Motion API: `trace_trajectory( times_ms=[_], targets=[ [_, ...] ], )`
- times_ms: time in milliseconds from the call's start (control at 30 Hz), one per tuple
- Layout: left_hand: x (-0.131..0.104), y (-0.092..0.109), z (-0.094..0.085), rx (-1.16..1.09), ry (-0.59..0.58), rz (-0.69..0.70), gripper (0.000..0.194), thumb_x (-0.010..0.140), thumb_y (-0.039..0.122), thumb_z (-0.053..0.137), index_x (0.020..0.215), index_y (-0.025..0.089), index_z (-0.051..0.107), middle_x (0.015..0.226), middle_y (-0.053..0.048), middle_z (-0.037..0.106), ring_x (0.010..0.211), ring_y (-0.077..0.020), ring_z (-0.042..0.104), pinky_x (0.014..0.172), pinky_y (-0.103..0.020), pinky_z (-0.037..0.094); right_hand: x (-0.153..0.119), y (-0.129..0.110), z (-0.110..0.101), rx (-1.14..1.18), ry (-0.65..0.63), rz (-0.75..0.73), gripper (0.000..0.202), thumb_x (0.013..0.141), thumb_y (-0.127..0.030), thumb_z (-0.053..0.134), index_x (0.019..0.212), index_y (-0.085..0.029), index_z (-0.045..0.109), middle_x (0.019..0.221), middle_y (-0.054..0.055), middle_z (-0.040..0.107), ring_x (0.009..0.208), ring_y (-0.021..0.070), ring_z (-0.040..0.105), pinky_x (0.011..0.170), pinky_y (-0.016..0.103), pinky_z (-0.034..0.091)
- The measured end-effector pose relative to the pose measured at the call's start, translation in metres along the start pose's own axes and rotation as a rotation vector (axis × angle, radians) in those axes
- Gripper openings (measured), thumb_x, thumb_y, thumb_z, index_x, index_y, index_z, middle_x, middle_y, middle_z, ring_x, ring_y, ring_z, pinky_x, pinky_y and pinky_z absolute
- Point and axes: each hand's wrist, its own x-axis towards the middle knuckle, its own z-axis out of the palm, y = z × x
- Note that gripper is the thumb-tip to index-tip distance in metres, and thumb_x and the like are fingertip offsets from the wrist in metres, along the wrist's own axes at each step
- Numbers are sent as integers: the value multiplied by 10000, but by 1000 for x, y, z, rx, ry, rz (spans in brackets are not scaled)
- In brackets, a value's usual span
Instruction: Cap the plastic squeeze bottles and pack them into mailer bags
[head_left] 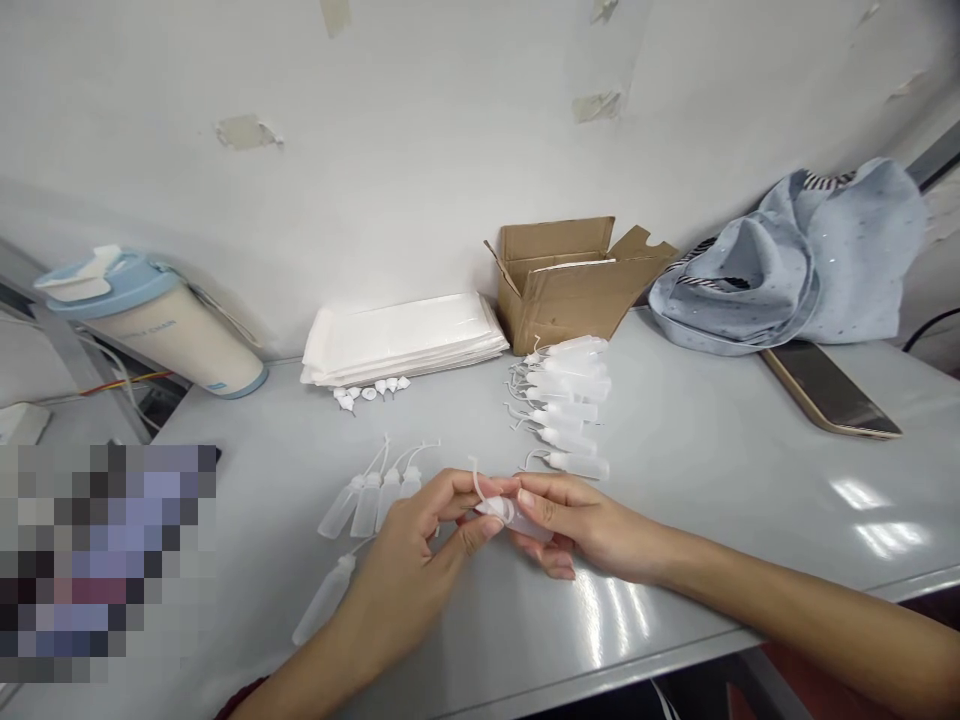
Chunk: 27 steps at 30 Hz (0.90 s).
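My right hand [589,520] grips the translucent body of a small plastic squeeze bottle [531,526], which lies nearly level with its top pointing left. Its white needle-tip cap [491,508] is pinched between the thumb and fingers of my left hand [420,555]. A thin strap with a small plug sticks up from the neck. Several similar bottles [366,508] lie just beyond my left hand, and another bottle [324,602] is beside my left wrist. Past my right hand runs a column of capped bottles [566,440].
Several loose needle-tip caps [386,387] sit before a stack of white packets [405,335]. Along the wall are an opened cardboard box [570,300], a tumbler [172,330] and a blue cloth bag [787,270]. A phone [829,390] lies at right; a pixelated patch covers the left.
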Motion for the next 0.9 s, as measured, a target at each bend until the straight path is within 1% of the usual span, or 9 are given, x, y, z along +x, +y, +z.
trace_trajectory(
  times_ms=[133, 233, 333, 467, 533, 667, 767, 833, 900],
  targets=[
    [3, -1, -2, 108, 55, 129, 162, 866, 331, 561, 970, 260, 662, 1080, -17, 678, 858, -177, 608, 760, -287, 466, 0, -1, 1, -1, -1, 21, 334, 935, -447, 449, 1025, -148, 569, 644, -48, 405, 476, 39, 312, 435, 184, 272],
    [5, -3, -4, 122, 66, 196, 134, 847, 321, 601, 897, 230, 685, 887, -7, 677, 765, -153, 585, 734, -267, 460, 0, 0, 1, 17, -14, 28, 345, 926, -475, 444, 827, -150, 506, 609, -56, 397, 453, 37, 286, 416, 185, 247],
    [5, -6, -5, 127, 30, 232, 127, 849, 301, 609, 891, 212, 689, 742, 8, 640, 701, -138, 579, 677, -247, 449, 0, -1, 3, 46, -24, 60, 348, 925, -473, 447, 769, -162, 458, 594, -61, 377, 449, 38, 264, 411, 184, 231],
    [3, -9, -6, 154, -7, 391, 130, 865, 169, 569, 890, 206, 692, 831, -12, 612, 763, -132, 576, 708, -244, 442, -1, -2, 4, 78, -30, 80, 341, 924, -465, 454, 752, -171, 437, 581, -68, 353, 447, 40, 240, 407, 181, 221],
    [2, -8, -7, 141, -35, 416, 188, 867, 125, 546, 904, 226, 700, 899, -19, 605, 803, -131, 575, 731, -244, 444, -1, -2, 5, 90, -35, 84, 327, 928, -458, 451, 767, -173, 437, 577, -73, 345, 447, 40, 230, 411, 179, 223],
    [1, -3, -9, 44, -86, 337, 195, 853, 135, 570, 915, 260, 706, 945, -9, 600, 846, -134, 577, 773, -248, 455, -2, -1, 5, 75, -36, 77, 316, 936, -457, 441, 831, -162, 482, 580, -76, 336, 456, 42, 239, 424, 180, 244],
    [0, 1, -11, -64, -124, 256, 151, 836, 225, 614, 967, 265, 679, 997, -5, 597, 917, -152, 579, 821, -260, 466, -2, 0, 5, 34, -18, 41, 309, 934, -452, 448, 912, -153, 522, 590, -75, 331, 471, 46, 259, 435, 180, 265],
    [-1, 2, -11, -81, -67, 170, 206, 825, 323, 622, 1017, 251, 638, 980, -5, 596, 880, -155, 586, 763, -250, 480, -3, -1, 6, -9, 13, 6, 307, 932, -449, 452, 976, -156, 531, 588, -76, 328, 478, 52, 273, 439, 180, 275],
    [-1, 2, -9, -12, 17, 81, 240, 820, 416, 596, 938, 207, 622, 847, 2, 592, 737, -140, 571, 617, -223, 455, -4, -1, 8, -95, 66, -34, 309, 933, -449, 446, 990, -160, 536, 586, -74, 345, 473, 53, 290, 438, 185, 275]
  ],
)
